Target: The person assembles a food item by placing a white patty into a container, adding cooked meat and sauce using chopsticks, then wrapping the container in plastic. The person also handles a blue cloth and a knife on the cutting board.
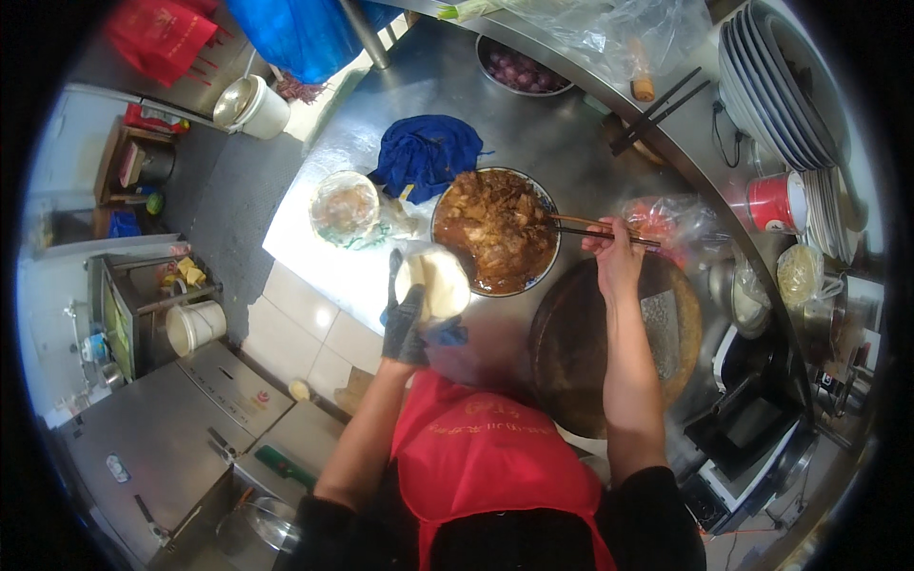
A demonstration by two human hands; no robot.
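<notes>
While the gloved left hand (405, 319) cups a white bun (434, 281), right hand (614, 255) fingers pinch chopsticks (595, 228) over the bowl (495, 228) of braised meat.

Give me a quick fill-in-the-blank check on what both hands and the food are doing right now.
1. The right hand holds a pair of ____ over the bowl of brown meat.
2. The left hand wears a dark ____ and holds a pale bun.
3. Beyond the bowl lies a crumpled ____ cloth.
4. The person wears a ____ apron.

Missing words: chopsticks; glove; blue; red
</notes>
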